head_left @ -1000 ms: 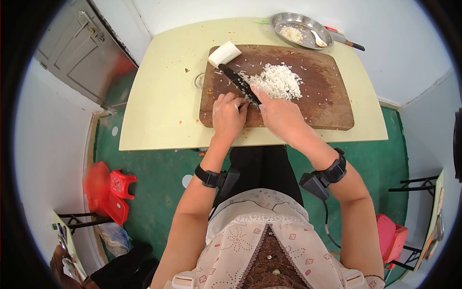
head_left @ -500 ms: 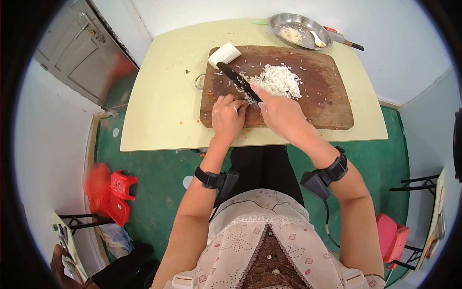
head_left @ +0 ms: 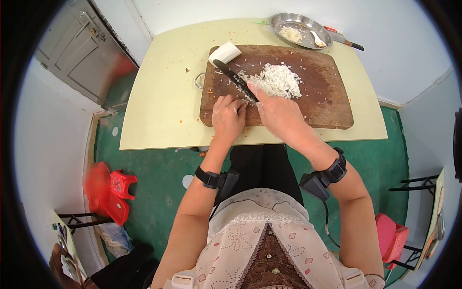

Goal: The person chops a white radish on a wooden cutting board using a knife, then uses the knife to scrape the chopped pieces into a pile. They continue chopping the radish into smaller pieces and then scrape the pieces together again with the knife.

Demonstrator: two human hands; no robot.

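My right hand [head_left: 280,115] is wrapped round a black knife [head_left: 234,78], its index finger stretched along the blade, which points up and left over the wooden board [head_left: 327,86]. Beside it on the left, my left hand [head_left: 228,118] has its fingers curled together at the board's near edge; what it holds, if anything, is too small and hidden to make out. A heap of chopped white pieces [head_left: 279,81] lies just beyond my right hand. At the board's far left corner rests a white block [head_left: 224,54], close to the knife's tip.
A metal pan [head_left: 301,23] with white bits and a white spoon [head_left: 318,39] stands at the table's far right, beside another knife's handle [head_left: 355,45]. Red stools [head_left: 122,184] are on the floor at left, a pink basket [head_left: 392,238] at right. Another person's hand [head_left: 60,262] shows lower left.
The knife and my right hand have shifted slightly to the left. My left hand has hardly moved.
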